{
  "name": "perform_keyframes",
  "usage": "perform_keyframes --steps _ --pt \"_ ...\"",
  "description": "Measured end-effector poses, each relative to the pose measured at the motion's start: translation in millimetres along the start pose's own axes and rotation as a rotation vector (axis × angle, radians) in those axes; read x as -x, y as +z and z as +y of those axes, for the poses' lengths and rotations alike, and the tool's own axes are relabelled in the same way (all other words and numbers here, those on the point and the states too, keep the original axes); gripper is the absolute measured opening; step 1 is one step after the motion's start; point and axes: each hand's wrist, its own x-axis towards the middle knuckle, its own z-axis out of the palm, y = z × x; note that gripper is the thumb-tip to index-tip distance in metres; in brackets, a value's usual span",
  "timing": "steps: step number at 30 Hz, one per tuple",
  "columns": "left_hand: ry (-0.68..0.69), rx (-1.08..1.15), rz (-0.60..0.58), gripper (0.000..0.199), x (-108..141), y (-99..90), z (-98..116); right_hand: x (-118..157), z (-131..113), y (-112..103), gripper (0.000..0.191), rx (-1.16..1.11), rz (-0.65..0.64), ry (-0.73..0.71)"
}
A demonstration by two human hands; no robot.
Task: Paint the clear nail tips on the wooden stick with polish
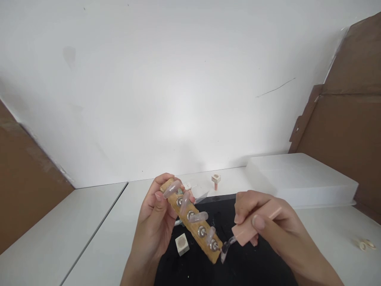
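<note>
My left hand [153, 218] is closed around the upper end of a tan, wood-like strip [195, 227], which slants down to the right. Several round metal studs stand along it, carrying long, pale, translucent false nails [199, 217]. Between the fingers and thumb of my right hand [274, 228], a nail polish brush is pinched by its pink cap [243, 233]. Its dark wet bristles [226, 247] are at the false nail [223, 257] on the strip's lower right end, seemingly touching it.
Under my hands lies a black mat [190, 274] with a small white cube [182, 244] on it. Behind stands a pink-stemmed, white-topped piece [216, 179]. A translucent white box [300, 178] sits at right, with small cream rings [367, 244] nearer. A white wall rises behind.
</note>
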Motion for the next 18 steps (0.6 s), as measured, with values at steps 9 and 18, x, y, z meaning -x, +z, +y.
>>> perform_keyframes --steps 9,18 --pt "-0.030 0.000 0.028 0.028 2.1 4.8 2.5 -2.8 3.3 0.3 0.040 -0.090 0.055 0.064" --pt "-0.032 0.000 0.021 0.028 1.3 4.6 2.4 -14.7 11.2 8.0 0.037 -0.248 -0.067 0.224"
